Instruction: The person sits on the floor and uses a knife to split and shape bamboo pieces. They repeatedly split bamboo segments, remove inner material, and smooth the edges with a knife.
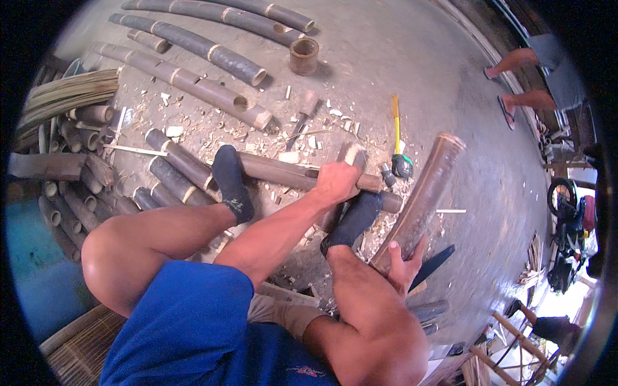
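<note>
Both hands are on bamboo: the left hand [338,183] is closed over a bamboo pole [277,171], near the notch in its upper side, while the right hand [405,265] spreads around the lower part of a thick bamboo tube [421,193]. Its thumb lies along the tube's near face and a finger reaches past the far edge; the remaining fingers are hidden, so how firm that hold is I cannot tell. A short piece with a pale end [352,154] meets the left hand at the pole — whether the fingers also take it in is unclear.

Pole and socked feet are close together on the floor, the left foot [228,180] at the pole's left end, the right foot [362,215] near the other. Good control here, I judge, means bracing the pole with the feet and gripping the tube deeper, thumb opposite fingers, clear of the dark blade [432,267] behind it.

As for pose, the left forearm runs straight forward and rightward between the knees; the right forearm is hidden by the right leg.

Farther out are wood chips [290,157], a tape measure [402,165], a wooden-handled tool [308,106] and — beyond these — long notched poles [187,83].
</note>
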Demonstrator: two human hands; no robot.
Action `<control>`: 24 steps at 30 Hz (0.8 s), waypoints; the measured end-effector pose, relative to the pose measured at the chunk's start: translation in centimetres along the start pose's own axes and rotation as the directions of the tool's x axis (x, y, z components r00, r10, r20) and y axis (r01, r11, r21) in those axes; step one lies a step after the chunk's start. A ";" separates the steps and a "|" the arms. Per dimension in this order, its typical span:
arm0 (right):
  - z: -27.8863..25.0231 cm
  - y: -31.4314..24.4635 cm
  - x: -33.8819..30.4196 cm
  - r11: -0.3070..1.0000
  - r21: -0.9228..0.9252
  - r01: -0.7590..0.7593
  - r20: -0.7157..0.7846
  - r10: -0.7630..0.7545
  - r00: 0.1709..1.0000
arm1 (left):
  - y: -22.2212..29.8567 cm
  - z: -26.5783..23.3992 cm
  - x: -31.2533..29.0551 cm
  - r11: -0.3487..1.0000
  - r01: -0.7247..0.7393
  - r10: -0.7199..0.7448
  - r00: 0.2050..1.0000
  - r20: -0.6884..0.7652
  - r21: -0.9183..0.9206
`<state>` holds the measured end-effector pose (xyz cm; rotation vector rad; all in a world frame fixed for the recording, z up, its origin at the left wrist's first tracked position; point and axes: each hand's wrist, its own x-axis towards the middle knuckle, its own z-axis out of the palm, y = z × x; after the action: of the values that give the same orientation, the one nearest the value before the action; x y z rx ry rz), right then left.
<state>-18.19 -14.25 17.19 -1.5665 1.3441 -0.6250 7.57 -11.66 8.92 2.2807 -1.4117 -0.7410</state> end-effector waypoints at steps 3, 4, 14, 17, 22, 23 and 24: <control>-0.7 0.2 -0.6 0.995 0.063 0.074 -0.047 -0.071 0.996 | -3.0 -0.4 -1.5 0.941 -0.020 -0.081 0.957 -0.279 -0.339; -0.9 0.2 -0.8 0.990 0.115 0.086 -0.066 -0.078 0.995 | -5.2 -0.8 -2.4 0.802 -0.090 -0.155 0.923 -0.352 -0.590; -1.8 0.1 -1.5 1.000 0.031 -0.002 0.023 0.002 1.000 | -11.0 -0.5 -2.1 0.020 -0.327 -0.774 0.593 -0.221 -0.945; -2.1 0.5 -1.4 0.996 0.029 0.080 0.056 -0.082 0.995 | -11.7 -1.1 -2.7 -0.075 -0.357 -0.753 0.633 -0.182 -0.931; -2.0 0.9 -1.2 0.998 -0.039 0.054 0.053 -0.052 0.997 | -8.6 -1.7 -2.8 0.547 -0.087 -0.381 0.860 -0.340 -0.833; -1.7 0.9 -1.1 0.998 -0.032 0.050 0.035 -0.049 0.998 | -7.1 -1.9 -2.3 0.611 -0.155 -0.235 0.901 -0.365 -0.777; -1.4 0.9 -1.0 0.998 -0.005 0.057 0.059 -0.056 0.997 | -5.6 -2.1 -1.8 0.662 -0.224 -0.085 0.926 -0.368 -0.716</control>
<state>-20.08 -13.76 17.16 -1.6211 1.2633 -0.6049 12.19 -7.48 7.99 1.5713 -0.7798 -0.6486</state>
